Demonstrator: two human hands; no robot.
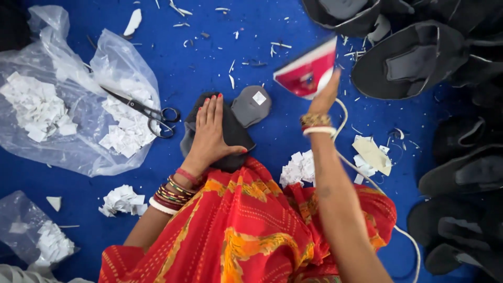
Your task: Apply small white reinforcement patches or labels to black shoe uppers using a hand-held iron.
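Covering the whole floor is a blue sheet (pixel 220 57), and everything here sits somewhere around the dark cap piece (pixel 230 133) at its middle. To the right of that piece, a heap of black caps (pixel 419 60) runs from the top corner down the whole edge; whether they are finished or waiting I cannot tell. To the left of it lies a clear plastic bag (pixel 78 120) spread open, strewn with small white squares (pixel 36 107), and a pair of scissors (pixel 152 112) rests on the bag's near edge. Just right of the piece, a red-and-white iron (pixel 306 73) is lifted off the floor, its white cord (pixel 367 178) trailing down past the red patterned cloth (pixel 241 225) over the person's lap. The right hand (pixel 326 94) grips the iron's handle. The left hand (pixel 209 131) lies flat, fingers spread, pressing the piece down. Touching the piece's upper right is a grey flap (pixel 250 107) with one white square (pixel 259 98) already on it. Loose white squares (pixel 298 167) remain just below.
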